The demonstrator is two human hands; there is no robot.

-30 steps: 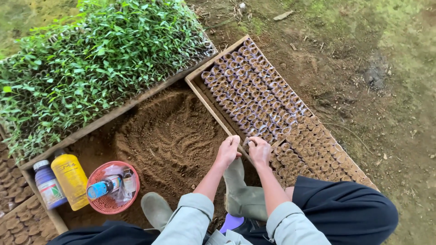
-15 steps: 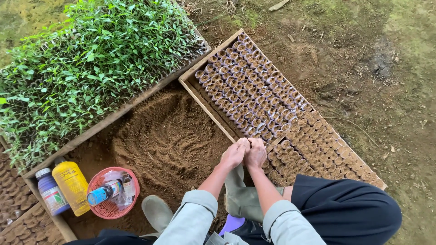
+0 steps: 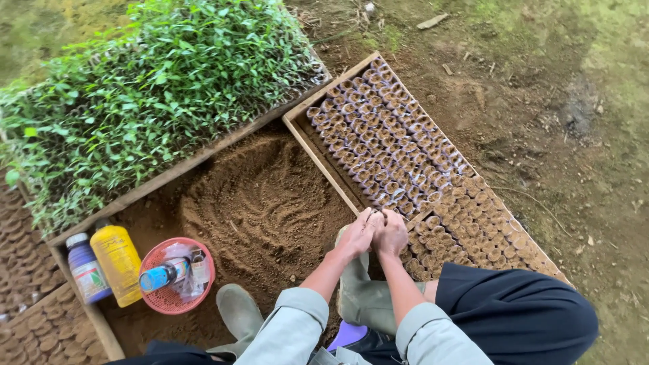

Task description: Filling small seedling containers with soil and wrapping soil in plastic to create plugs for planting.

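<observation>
Seedling pots fill wooden tray on bare soil; hands meet.

Outdoor plant nursery on bare earth, wooden tray of small soil-filled pots, dense bed of green seedlings, heap of sifted soil, bottles in a red basket.

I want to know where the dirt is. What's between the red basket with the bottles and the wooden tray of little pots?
A patch of loose brown soil lies between the red basket and the wooden tray, seen from the head camera.

Bare soil bed lies open; bottles and basket crowd its left.
</observation>
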